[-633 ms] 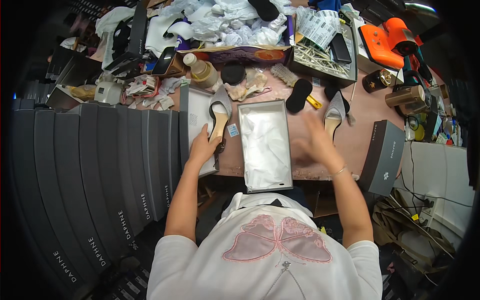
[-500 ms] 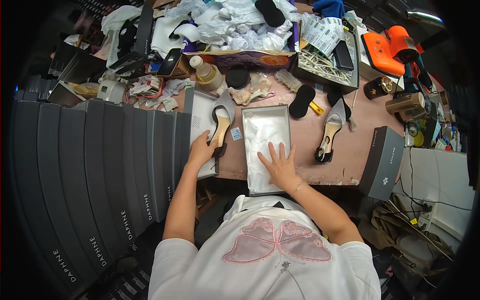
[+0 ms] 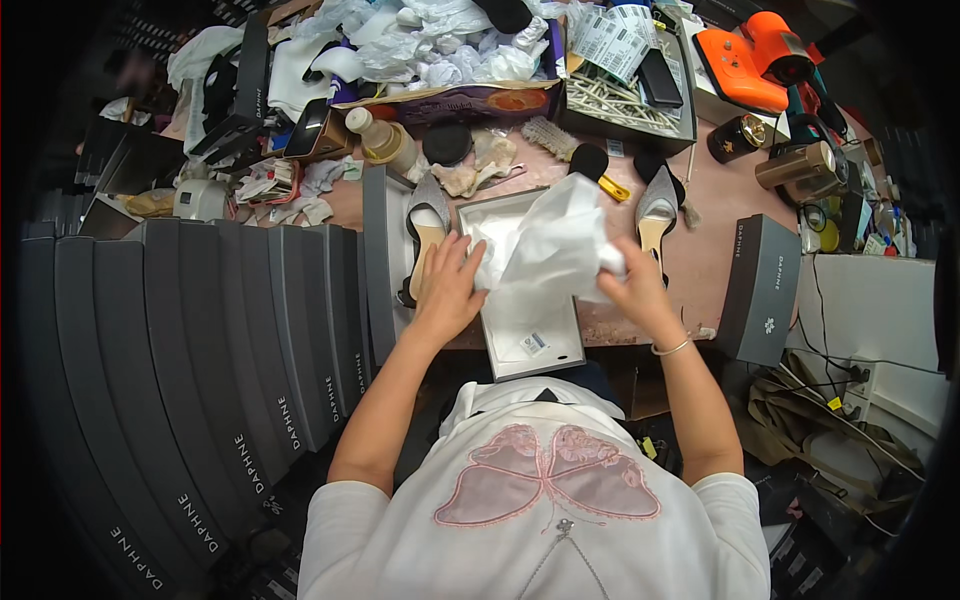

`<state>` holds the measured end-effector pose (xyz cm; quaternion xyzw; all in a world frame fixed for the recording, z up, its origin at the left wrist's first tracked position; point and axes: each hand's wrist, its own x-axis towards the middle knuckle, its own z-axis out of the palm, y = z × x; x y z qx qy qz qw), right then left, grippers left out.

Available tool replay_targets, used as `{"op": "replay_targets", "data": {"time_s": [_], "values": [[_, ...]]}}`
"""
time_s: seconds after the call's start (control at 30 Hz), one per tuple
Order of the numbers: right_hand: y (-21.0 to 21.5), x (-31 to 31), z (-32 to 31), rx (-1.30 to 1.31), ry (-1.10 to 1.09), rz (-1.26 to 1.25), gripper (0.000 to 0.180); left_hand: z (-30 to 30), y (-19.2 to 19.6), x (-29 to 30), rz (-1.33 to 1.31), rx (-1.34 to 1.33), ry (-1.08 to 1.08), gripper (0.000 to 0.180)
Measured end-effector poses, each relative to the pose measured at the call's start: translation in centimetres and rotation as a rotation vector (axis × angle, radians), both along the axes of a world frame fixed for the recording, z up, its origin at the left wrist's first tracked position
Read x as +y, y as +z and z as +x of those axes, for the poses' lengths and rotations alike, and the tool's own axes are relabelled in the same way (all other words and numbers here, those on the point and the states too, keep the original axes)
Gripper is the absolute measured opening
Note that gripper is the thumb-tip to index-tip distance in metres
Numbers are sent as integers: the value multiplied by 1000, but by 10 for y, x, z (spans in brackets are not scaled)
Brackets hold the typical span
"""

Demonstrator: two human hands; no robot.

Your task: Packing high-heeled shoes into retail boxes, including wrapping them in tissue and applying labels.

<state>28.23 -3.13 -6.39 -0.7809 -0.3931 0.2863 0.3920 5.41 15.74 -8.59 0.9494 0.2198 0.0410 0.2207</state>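
White tissue paper [image 3: 555, 240] is lifted in a crumpled sheet above an open grey shoebox [image 3: 500, 368] in front of me. Its right side is gripped by my right hand [image 3: 640, 290]. My left hand [image 3: 448, 292] is over the box's left edge, fingers apart, with its fingertips at the paper's left end. Beside that hand lies a silver-grey pointed shoe [image 3: 428, 215] with a black heel, partly covered by my fingers. The matching shoe [image 3: 655, 215] lies right of the box, its heel end hidden behind my right hand. A small label [image 3: 534, 345] shows on the box's white bottom.
A row of dark grey shoeboxes [image 3: 180, 380] stands at the left; another grey box [image 3: 768, 290] is at the right table edge. Farther back are a bottle [image 3: 380, 140], a carton of crumpled paper [image 3: 450, 103], a yellow-handled tool [image 3: 613, 188] and an orange device [image 3: 745, 75].
The tissue paper has come up out of the box, baring its bottom and label. My right hand has moved right, closing on the paper; my left hand has shifted right from the left shoe.
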Motion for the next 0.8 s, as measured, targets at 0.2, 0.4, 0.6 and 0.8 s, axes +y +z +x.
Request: {"op": "replay_targets", "data": {"time_s": [0.2,0.4,0.6,0.8], "values": [[1,-8,25,371,-183,219,36,42,-47,-6,396,383,-183,65],[-27,-32,23,436,-207,176,40,45,-53,0,313,462,-247,24],[-19,-35,21,525,-257,170,37,38,-73,4,515,77,-163,26],[-20,-48,33,453,-226,166,34,41,-61,2,331,342,-212,24]]}}
